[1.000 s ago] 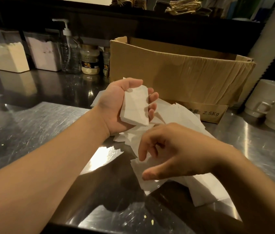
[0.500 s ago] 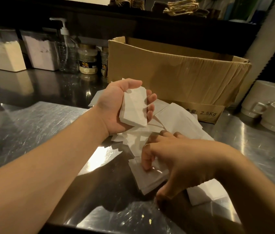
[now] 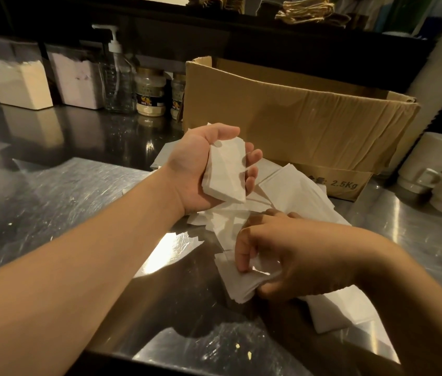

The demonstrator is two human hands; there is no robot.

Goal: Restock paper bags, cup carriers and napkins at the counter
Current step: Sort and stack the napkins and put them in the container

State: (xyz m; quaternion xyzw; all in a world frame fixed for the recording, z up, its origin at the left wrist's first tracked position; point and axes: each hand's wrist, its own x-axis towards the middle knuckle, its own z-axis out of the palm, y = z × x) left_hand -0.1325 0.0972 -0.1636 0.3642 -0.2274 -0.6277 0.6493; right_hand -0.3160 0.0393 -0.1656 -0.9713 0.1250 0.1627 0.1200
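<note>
The left hand (image 3: pixel 209 169) is palm up above the scratched steel counter (image 3: pixel 51 202), its thumb and curled fingers closed around a small stack of white folded paper napkins (image 3: pixel 225 173). This stack stands almost on its end, with its long axis running from about 12 o'clock down to 6 o'clock and its lower corner pointing toward the person. At about 5 o'clock from it, the right hand (image 3: pixel 290 261) pinches a second thin bundle of white napkins (image 3: pixel 237 284) between thumb and fingers, low over the counter; this bundle lies nearly flat, with its long axis going from 11 o'clock to 5 o'clock. Between and behind the hands is a loose heap of white napkins (image 3: pixel 293 191), just before the open brown cardboard box (image 3: pixel 282 118). I think the main risk is that the pinched bundle fans out, because the grip holds only one end and the sheets are thin. Also, the upright stack could slide from the open palm if the fingers relax.
</note>
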